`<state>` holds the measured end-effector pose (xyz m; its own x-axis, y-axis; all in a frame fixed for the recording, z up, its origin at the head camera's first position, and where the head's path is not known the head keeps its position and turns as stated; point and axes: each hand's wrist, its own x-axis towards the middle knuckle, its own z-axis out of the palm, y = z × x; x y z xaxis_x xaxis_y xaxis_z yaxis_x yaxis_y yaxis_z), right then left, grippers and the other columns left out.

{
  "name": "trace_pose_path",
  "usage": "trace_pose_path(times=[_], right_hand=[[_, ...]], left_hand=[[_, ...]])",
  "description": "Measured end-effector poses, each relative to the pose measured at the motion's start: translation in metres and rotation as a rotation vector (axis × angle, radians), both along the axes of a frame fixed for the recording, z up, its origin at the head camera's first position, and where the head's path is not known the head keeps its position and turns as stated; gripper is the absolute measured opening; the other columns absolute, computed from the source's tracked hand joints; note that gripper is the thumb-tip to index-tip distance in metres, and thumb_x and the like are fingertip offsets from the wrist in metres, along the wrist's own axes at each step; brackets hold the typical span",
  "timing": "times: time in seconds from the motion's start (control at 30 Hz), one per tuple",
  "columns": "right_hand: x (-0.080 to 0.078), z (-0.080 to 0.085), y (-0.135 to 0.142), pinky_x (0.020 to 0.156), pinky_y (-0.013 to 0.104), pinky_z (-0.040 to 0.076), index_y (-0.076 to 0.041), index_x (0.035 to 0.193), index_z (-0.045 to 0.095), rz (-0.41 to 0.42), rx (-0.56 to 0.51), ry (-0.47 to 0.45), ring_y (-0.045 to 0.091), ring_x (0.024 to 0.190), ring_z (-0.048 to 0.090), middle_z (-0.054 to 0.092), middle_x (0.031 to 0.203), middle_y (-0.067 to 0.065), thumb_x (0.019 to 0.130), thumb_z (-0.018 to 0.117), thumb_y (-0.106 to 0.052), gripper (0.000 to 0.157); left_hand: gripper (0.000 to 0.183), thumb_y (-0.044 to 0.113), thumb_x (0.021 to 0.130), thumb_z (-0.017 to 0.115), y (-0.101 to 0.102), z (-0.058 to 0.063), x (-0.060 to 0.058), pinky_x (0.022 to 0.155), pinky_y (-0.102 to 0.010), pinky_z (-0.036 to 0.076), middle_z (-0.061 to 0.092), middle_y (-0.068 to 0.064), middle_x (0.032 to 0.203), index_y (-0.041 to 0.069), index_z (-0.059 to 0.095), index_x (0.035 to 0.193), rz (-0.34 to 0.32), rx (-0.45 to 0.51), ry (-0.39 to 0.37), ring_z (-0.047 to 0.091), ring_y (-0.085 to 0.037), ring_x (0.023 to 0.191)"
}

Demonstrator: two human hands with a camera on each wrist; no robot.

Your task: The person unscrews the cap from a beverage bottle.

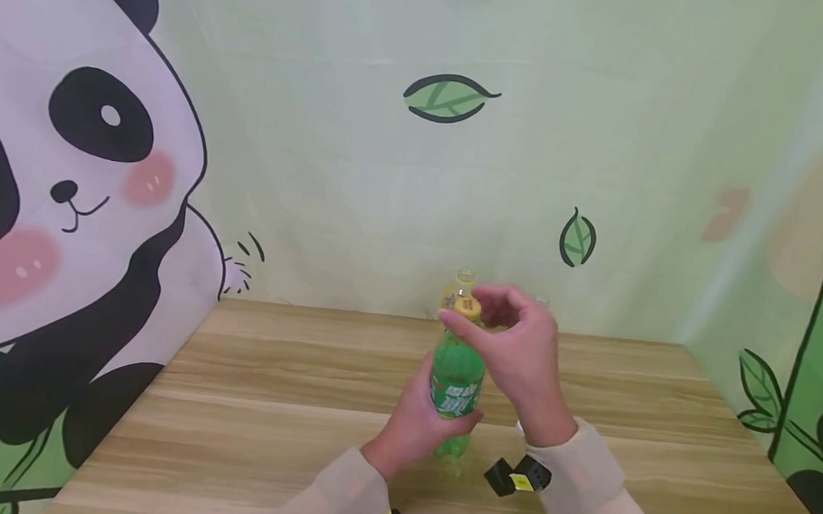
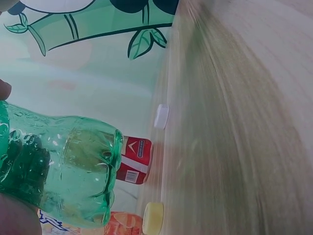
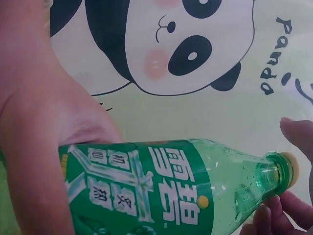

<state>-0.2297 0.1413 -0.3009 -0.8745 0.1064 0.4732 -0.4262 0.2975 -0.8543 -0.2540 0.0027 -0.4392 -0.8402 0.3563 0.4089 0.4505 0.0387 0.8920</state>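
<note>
A green plastic soda bottle point(image 1: 458, 362) stands upright in my left hand point(image 1: 416, 414), which grips it round the label and lower body. Its clear green base point(image 2: 83, 166) shows in the left wrist view. On its neck sits a yellow cap point(image 3: 292, 169). My right hand point(image 1: 519, 342) is at the cap, thumb and fingers spread loosely to either side. In the right wrist view the right thumb point(image 3: 296, 132) stands apart from the cap, while the fingertips point(image 3: 274, 208) are right below the neck.
Behind the green bottle stands a clear, uncapped bottle point(image 1: 465, 275). In the left wrist view a red-labelled container point(image 2: 136, 159), a white cap point(image 2: 161, 116), a yellow cap point(image 2: 153, 219) and an orange-patterned item point(image 2: 122, 224) are on the wooden table point(image 1: 268, 405). A panda-printed cloth hangs behind.
</note>
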Motion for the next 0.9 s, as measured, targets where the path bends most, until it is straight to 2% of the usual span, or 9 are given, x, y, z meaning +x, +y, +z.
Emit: trace_pose_path(times=[0.17, 0.33, 0.6, 0.9], right_hand=[[-0.001, 0.0, 0.0, 0.07, 0.026, 0.056, -0.015, 0.097, 0.074, -0.017, -0.004, -0.016, 0.022, 0.081, 0.065, 0.073, 0.092, 0.003, 0.07, 0.095, -0.038, 0.041], [-0.002, -0.001, 0.001, 0.071, 0.027, 0.058, -0.015, 0.097, 0.075, 0.008, -0.014, -0.024, 0.022, 0.082, 0.067, 0.074, 0.092, 0.003, 0.072, 0.094, -0.038, 0.039], [-0.005, -0.002, 0.003, 0.076, 0.028, 0.06, -0.014, 0.104, 0.078, 0.103, -0.062, -0.061, 0.023, 0.09, 0.07, 0.076, 0.099, 0.005, 0.078, 0.09, -0.038, 0.037], [-0.011, -0.006, 0.005, 0.081, 0.024, 0.058, -0.002, 0.117, 0.074, 0.223, -0.11, -0.097, 0.017, 0.094, 0.066, 0.074, 0.107, 0.0, 0.09, 0.081, -0.025, 0.036]], left_hand=[[0.085, 0.015, 0.082, 0.085, 0.001, 0.0, 0.0, 0.104, -0.034, 0.054, 0.064, 0.007, 0.126, 0.037, 0.036, 0.147, -0.005, 0.002, 0.015, 0.064, -0.015, 0.114], [0.085, 0.014, 0.082, 0.084, 0.0, 0.001, 0.0, 0.104, -0.034, 0.053, 0.064, 0.007, 0.127, 0.037, 0.035, 0.147, -0.012, 0.004, 0.01, 0.063, -0.014, 0.115], [0.082, 0.015, 0.082, 0.084, -0.001, 0.0, 0.0, 0.103, -0.034, 0.054, 0.064, 0.005, 0.126, 0.034, 0.037, 0.146, -0.007, 0.009, 0.007, 0.064, -0.015, 0.113], [0.079, 0.015, 0.081, 0.085, -0.001, -0.002, -0.002, 0.101, -0.034, 0.055, 0.066, 0.001, 0.124, 0.028, 0.04, 0.145, 0.02, -0.005, 0.03, 0.065, -0.015, 0.111]])
